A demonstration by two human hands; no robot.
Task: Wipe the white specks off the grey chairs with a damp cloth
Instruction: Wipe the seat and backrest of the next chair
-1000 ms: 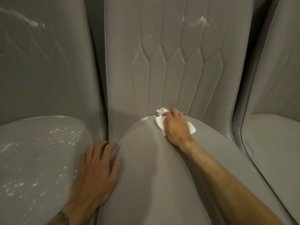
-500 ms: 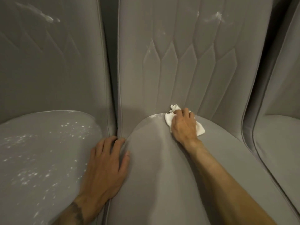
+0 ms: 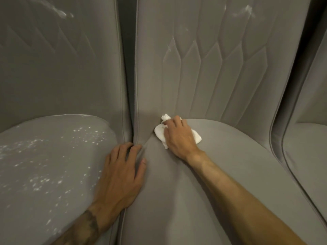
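As your right hand (image 3: 178, 137), fingers curled on the cloth (image 3: 159, 133), slides left along the crease (image 3: 221, 120), its smear's gone; speckled left seat (image 3: 44, 165) next.

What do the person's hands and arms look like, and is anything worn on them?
Both hands, the left hand and the right hand, are bare: no gloves, and no rings or watch visible. Both forearms are bare too, no sleeve in view. The left forearm carries a dark tattoo just above the wrist; the right forearm shows no marking.
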